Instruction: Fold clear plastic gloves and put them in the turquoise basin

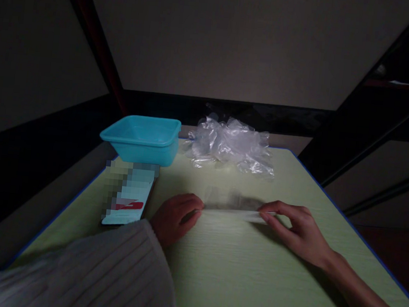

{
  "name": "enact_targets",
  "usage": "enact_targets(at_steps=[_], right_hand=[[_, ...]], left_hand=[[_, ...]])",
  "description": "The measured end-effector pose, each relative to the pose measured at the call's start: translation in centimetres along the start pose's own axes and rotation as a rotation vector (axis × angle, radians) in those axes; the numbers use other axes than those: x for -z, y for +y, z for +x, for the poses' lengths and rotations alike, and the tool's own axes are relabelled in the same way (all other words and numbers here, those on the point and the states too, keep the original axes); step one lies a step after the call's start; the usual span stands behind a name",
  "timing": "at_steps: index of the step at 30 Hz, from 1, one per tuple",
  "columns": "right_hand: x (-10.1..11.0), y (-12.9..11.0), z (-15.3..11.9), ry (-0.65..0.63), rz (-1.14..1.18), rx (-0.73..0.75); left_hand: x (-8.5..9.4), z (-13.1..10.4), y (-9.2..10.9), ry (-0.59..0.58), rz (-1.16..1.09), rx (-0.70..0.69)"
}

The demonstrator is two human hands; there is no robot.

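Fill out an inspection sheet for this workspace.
Surface: pale green table with blue edging.
Things in hand: thin clear film, stretched between both hands.
Clutter: crumpled clear plastic at the far side; blue tub to its left; phone nearer than the tub, screen lit, partly pixelated.
Hands: left and right each pinch an end of the film.
Cables: nothing seen.
Surroundings: plain wall behind, dark beams, dim light.

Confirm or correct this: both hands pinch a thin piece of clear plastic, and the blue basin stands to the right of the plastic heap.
One side is wrong: the head view shows the blue basin to the left of the plastic heap. The left hand and right hand do pinch the thin piece of clear plastic.
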State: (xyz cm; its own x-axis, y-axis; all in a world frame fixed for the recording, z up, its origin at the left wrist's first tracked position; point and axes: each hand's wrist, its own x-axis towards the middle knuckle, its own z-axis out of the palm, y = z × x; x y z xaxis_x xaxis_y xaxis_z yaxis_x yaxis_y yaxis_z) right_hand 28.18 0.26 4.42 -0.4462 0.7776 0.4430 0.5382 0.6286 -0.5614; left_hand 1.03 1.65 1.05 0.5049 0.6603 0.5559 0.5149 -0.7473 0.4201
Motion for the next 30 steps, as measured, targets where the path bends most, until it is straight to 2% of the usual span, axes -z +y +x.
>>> enact_targets(at_steps=[5, 8, 10, 11, 13, 15, 19, 24, 30], right_hand=[[0.7, -0.7, 0.3, 0.026, 0.157, -0.063], [1.5, -1.9, 0.6, 0.083, 0.308, -0.081], [2.1, -2.9, 0.9, 0.098, 0.406, -0.124], [2.3, -3.3, 1.0, 0.107, 0.444, -0.146], [2.5, -3.7, 1.4, 0.103, 0.514, -0.178], [2.2, -3.5, 1.8, 0.069, 0.587, -0.210], [0.7, -1.6, 2.6, -0.060, 0.685, -0.315], [-1.1, 1.1, 2.6, -0.205, 0.665, -0.387], [-2.0, 2.3, 2.2, -0.285, 0.655, -0.410]], left_hand=[[1.3, 0.5, 1.1, 0.035, -0.205, 0.049], [2.6, 1.0, 2.5, 0.092, -0.339, 0.156], [3.7, 1.5, 3.7, 0.132, -0.504, 0.235], [4.2, 1.7, 4.2, 0.126, -0.631, 0.270], [5.0, 2.1, 5.0, 0.026, -0.883, 0.386], [5.4, 2.5, 5.1, -0.028, -1.029, 0.506], [4.2, 3.0, 3.5, -0.040, -1.086, 0.795], [1.8, 2.7, 1.0, -0.083, -0.944, 1.046], [0.8, 2.4, 0.2, -0.081, -0.865, 1.077]])
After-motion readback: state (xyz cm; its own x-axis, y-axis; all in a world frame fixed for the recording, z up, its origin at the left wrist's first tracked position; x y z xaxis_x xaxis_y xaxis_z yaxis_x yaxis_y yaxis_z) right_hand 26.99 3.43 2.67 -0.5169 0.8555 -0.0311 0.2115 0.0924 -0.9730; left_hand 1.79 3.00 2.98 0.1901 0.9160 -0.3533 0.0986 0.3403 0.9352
